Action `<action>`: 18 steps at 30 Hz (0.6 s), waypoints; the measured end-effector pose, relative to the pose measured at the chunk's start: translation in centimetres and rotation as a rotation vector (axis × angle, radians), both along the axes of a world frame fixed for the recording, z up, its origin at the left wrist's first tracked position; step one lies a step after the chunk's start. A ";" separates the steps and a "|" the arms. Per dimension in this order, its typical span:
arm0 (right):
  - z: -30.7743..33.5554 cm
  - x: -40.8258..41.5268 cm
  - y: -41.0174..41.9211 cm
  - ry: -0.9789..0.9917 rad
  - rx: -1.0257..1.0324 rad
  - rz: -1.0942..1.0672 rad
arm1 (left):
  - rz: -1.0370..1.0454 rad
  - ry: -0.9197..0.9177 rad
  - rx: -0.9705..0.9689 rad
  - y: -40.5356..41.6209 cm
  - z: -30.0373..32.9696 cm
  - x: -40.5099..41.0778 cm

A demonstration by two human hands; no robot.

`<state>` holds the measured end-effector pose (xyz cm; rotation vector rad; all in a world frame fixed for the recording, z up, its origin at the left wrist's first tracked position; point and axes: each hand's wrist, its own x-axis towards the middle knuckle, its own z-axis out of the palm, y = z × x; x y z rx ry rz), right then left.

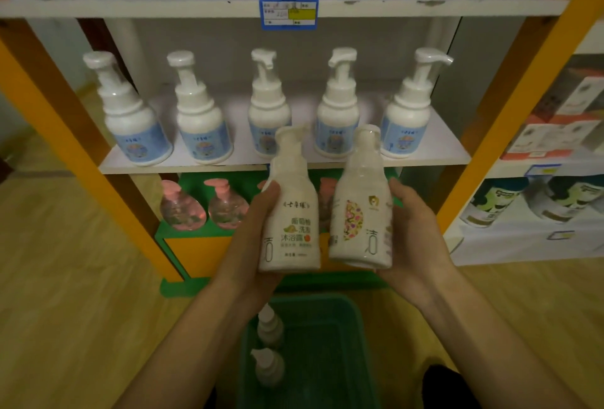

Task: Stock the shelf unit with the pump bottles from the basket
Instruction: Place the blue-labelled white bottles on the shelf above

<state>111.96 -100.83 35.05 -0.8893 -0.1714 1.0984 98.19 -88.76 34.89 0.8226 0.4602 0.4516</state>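
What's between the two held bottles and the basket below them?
Nothing in the head view: the left hand and right hand hold cream pump bottles above the green basket; only wrists and floor between.

Mid-frame, five white bottles [202,121] wear pale blue labels on a white shelf [284,160]. Two cream bottles [291,222] show orange-green and floral prints. Lower centre, a green basket [330,343]; orange posts [58,104]; a blue-yellow tag [288,12]; pink bottles [183,206].

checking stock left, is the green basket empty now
No, two white pump bottles lie in the green basket below the hands.
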 end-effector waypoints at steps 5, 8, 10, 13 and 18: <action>-0.1 0.0 0.5 -0.073 -0.023 0.012 | 0.063 0.048 0.005 0.8 -0.2 -0.2; -0.1 0.1 0.7 -0.104 -0.053 0.005 | 0.097 0.087 -0.020 1.1 -0.6 -0.1; -0.1 0.1 0.8 -0.115 -0.056 -0.003 | 0.099 0.102 -0.019 1.2 -0.7 0.1; 0.1 0.0 1.1 -0.094 -0.108 -0.015 | 0.098 0.121 0.008 1.4 -0.9 0.3; 0.3 -0.4 1.2 -0.071 -0.114 -0.016 | 0.089 0.096 -0.019 1.2 -0.9 0.3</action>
